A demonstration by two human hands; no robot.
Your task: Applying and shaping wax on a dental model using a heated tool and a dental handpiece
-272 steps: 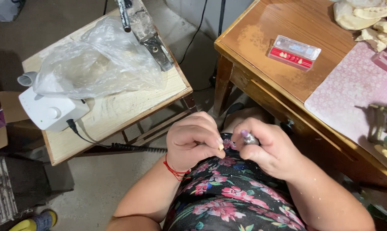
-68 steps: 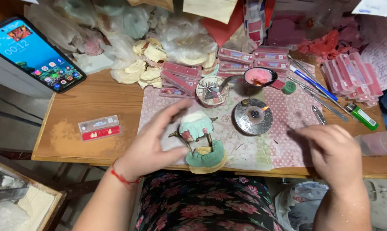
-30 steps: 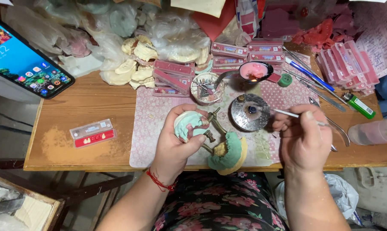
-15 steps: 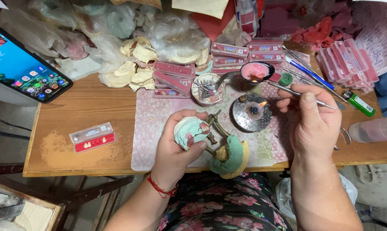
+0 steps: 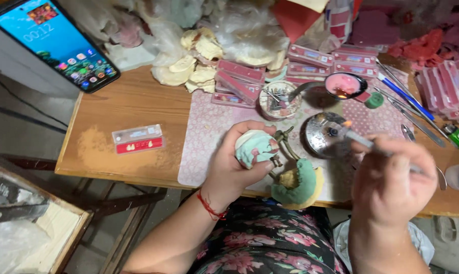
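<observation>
Green-and-white plaster jaw model (image 5: 277,165) on hinged metal frame, at near bench (image 5: 123,109) edge. Left hand (image 5: 237,165) clamped round upper half, holding it tipped open. Right hand (image 5: 392,180) pinched shut on thin metal tool (image 5: 364,142), tip over small burner (image 5: 328,134). Best: steady model, warm tip briefly.

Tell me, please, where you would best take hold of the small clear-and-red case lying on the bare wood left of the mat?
Grip the small clear-and-red case across its two long edges, coming straight down from above. It lies flat on the wooden table, long and narrow, with bare wood on every side, so nothing blocks the fingers.
</observation>
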